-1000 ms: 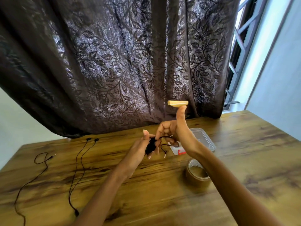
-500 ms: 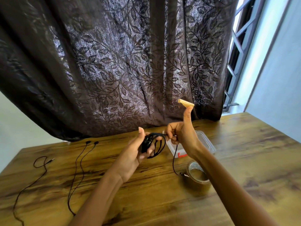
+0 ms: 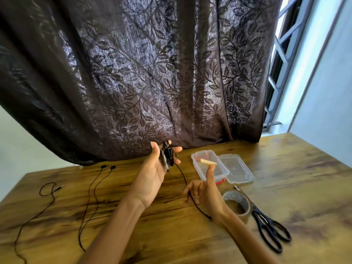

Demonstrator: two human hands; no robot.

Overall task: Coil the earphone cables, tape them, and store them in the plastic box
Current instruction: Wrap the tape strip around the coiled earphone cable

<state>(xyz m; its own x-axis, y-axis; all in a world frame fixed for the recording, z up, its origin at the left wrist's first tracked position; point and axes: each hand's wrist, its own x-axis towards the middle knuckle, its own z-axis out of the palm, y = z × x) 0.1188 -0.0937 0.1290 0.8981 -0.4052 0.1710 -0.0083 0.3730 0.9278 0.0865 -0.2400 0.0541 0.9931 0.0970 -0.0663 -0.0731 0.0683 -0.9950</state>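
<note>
My left hand (image 3: 152, 174) is raised above the wooden table (image 3: 285, 197) and grips a black coil of earphone cable (image 3: 167, 155) between thumb and fingers. The cable's loose tail (image 3: 187, 187) runs down from the coil to my right hand (image 3: 205, 193), whose fingers pinch it. A short strip of tan tape (image 3: 208, 162) sticks to my raised right thumb tip. The clear plastic box (image 3: 198, 168) stands open behind my right hand, its lid (image 3: 236, 171) lying beside it. A second black earphone cable (image 3: 91, 197) lies stretched out on the table at the left.
A roll of brown tape (image 3: 237, 203) lies by my right wrist, with black scissors (image 3: 270, 227) to its right. A dark leaf-patterned curtain (image 3: 142, 73) hangs behind the table. A window (image 3: 280, 60) is at the right.
My right hand has dropped down and to the right, drawing the cable's tail out from the coil. My left hand has lifted the coil higher. The view has tilted, so the scissors show.
</note>
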